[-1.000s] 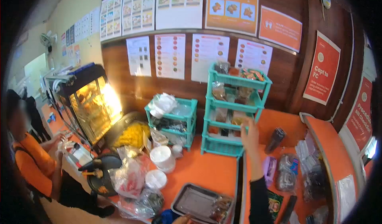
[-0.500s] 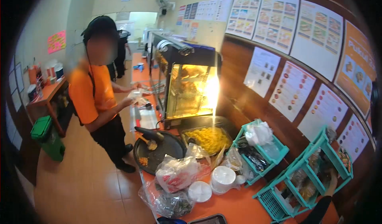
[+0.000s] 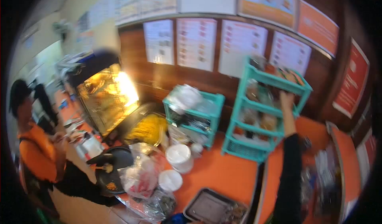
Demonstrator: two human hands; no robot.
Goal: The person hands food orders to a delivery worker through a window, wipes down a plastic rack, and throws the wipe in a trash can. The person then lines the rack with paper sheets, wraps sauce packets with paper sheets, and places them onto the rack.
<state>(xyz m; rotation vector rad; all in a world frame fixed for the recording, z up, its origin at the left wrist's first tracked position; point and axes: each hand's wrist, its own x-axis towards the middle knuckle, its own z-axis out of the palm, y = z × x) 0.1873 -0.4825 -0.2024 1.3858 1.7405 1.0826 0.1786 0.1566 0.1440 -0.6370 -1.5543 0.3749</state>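
Note:
My right hand [image 3: 287,99] reaches into an upper tier of a teal plastic shelf rack [image 3: 258,106], the dark-sleeved arm stretched up from the bottom edge. Its fingers are hidden among the contents of the tier and blurred, so whether they hold something cannot be made out. Plastic bags with brownish contents [image 3: 267,121] fill the tier below. Packets [image 3: 288,76] lie on the top tier, just above the hand. My left hand is not in view.
A metal tray [image 3: 207,205] lies on the orange counter [image 3: 227,172]. White tubs [image 3: 180,158], clear plastic bags [image 3: 139,176], a stone mortar [image 3: 115,166], yellow food [image 3: 147,129] and a lit display case [image 3: 107,96] stand leftward. A person in orange [image 3: 38,152] stands far left.
The view has swung right, so the shelf rack sits nearer the middle and more of my right arm shows. My right hand stays in the rack. The metal tray is more fully visible.

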